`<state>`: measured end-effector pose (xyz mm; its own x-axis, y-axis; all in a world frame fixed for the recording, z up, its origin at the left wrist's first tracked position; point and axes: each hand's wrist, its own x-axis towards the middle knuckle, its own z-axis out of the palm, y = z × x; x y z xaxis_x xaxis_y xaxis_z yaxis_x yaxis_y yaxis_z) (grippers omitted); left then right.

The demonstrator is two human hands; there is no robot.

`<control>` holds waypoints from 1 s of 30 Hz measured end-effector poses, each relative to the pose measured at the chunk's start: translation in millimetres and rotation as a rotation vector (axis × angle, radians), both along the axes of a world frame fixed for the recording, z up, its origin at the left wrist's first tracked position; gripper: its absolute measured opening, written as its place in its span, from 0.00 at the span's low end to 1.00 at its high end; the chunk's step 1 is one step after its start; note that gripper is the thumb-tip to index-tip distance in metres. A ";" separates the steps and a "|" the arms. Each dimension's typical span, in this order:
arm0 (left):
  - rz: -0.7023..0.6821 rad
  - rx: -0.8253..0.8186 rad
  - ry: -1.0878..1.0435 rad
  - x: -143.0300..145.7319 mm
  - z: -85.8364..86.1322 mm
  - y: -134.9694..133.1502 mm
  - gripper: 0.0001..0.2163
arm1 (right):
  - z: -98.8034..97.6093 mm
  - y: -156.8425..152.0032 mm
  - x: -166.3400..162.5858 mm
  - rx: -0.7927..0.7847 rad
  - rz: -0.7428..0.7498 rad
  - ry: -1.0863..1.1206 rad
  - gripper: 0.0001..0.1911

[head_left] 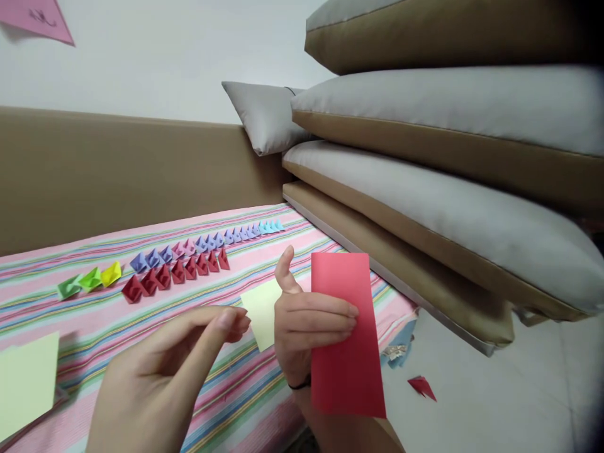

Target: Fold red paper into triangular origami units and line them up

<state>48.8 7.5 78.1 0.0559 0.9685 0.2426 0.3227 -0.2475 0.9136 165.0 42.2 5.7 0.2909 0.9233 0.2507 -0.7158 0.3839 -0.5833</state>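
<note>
My right hand (306, 327) grips a folded red paper rectangle (349, 352) and holds it upright, fingers across its front and thumb raised beside it. My left hand (160, 371) is lower left. Its fingertips are pinched together at the edge of a pale yellow paper sheet (261, 311) between the two hands. On the pink striped bedspread (264, 264) behind them stand rows of small folded paper pieces: red ones (174, 274), a purple, pink and blue row (212, 241), and green and yellow ones (89, 280).
Another pale yellow sheet (26, 384) lies at the lower left. Stacked grey and tan cushions (438, 189) and a grey pillow (264, 116) fill the right side. A red paper scrap (422, 385) and other scraps (399, 352) lie on the floor. A tan panel (117, 170) runs behind the bed.
</note>
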 end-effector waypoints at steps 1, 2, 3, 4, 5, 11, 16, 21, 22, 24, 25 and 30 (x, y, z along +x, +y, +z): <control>-0.023 0.004 -0.003 -0.9 -0.6 1.3 0.15 | 3.1 -2.9 4.0 -0.011 0.016 -0.034 0.41; -0.056 0.006 -0.005 -1.9 -1.5 3.2 0.15 | 7.1 -6.1 8.8 -0.031 0.062 -0.081 0.38; -0.096 0.006 -0.010 -3.0 -2.6 5.4 0.14 | 11.7 -9.5 13.8 -0.048 0.133 -0.136 0.36; -0.136 0.002 -0.019 -4.1 -3.9 7.9 0.14 | 16.4 -12.6 18.7 -0.054 0.214 -0.189 0.34; -0.170 -0.017 -0.033 -5.1 -5.4 10.6 0.13 | 21.0 -15.3 22.9 -0.048 0.275 -0.224 0.34; -0.282 -0.211 -0.129 -8.7 -17.4 25.4 0.12 | 30.5 -20.9 29.6 -0.196 0.169 -0.429 0.36; -0.248 -0.304 -0.179 -7.0 -29.0 30.5 0.09 | 22.8 -20.9 28.6 -0.327 0.055 -0.559 0.46; -0.257 -0.331 -0.259 -5.5 -36.8 33.6 0.07 | 18.6 -20.2 29.0 -0.369 0.045 -0.592 0.44; -0.253 -0.336 -0.266 -5.9 -37.9 34.3 0.07 | 17.9 -20.0 28.9 -0.373 0.050 -0.596 0.45; -0.250 -0.338 -0.271 -7.2 -39.7 35.8 0.07 | 16.8 -19.6 28.5 -0.378 0.052 -0.601 0.45; -0.252 -0.339 -0.271 -8.0 -40.5 36.5 0.07 | 16.3 -19.4 28.2 -0.380 0.053 -0.604 0.45; -0.264 -0.320 -0.280 -10.2 -44.0 38.8 0.06 | 16.2 -19.0 26.0 -0.398 0.058 -0.618 0.46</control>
<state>38.6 46.3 34.2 0.2840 0.9585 -0.0234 0.0188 0.0189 0.9996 191.0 23.2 21.9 0.1532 0.9882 -0.0038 -0.2244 0.0310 -0.9740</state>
